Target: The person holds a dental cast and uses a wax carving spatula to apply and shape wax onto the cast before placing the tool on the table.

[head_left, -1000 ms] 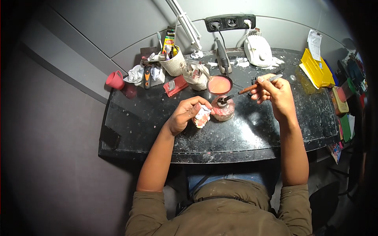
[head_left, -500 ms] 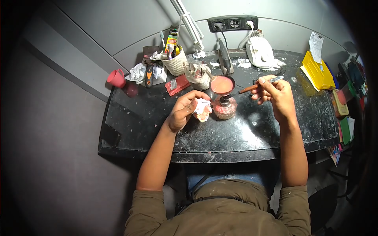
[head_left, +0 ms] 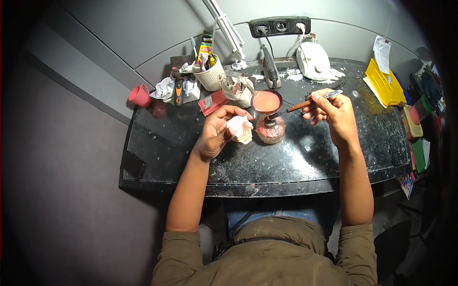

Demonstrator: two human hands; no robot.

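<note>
My left hand (head_left: 214,133) is closed around a lumpy white-and-pinkish plaster cast (head_left: 241,129), its fingers hiding the left side. Between the fingertips of my right hand (head_left: 334,112) is a wax knife with a brown handle (head_left: 298,106); its metal end (head_left: 337,93) points up and right. The handle's tip is just right of a small round pan of pink wax (head_left: 266,102), apart from it. Below the pan stands a burner with a glass base (head_left: 271,131), reddish inside. Whether a flame burns is not visible.
Behind the pan are a clear bag-like container (head_left: 237,93), a woven cup of tools (head_left: 210,76) and a handheld rotary tool (head_left: 271,69). A red packet (head_left: 213,102), an orange-black handled tool (head_left: 179,91) and a pink mug (head_left: 140,96) stand left. A white device (head_left: 313,61) and yellow holder (head_left: 384,86) are right.
My left hand has shifted slightly left with the cast, turning it so more of its pinkish face shows. My right hand and the wax knife are nearly still.
</note>
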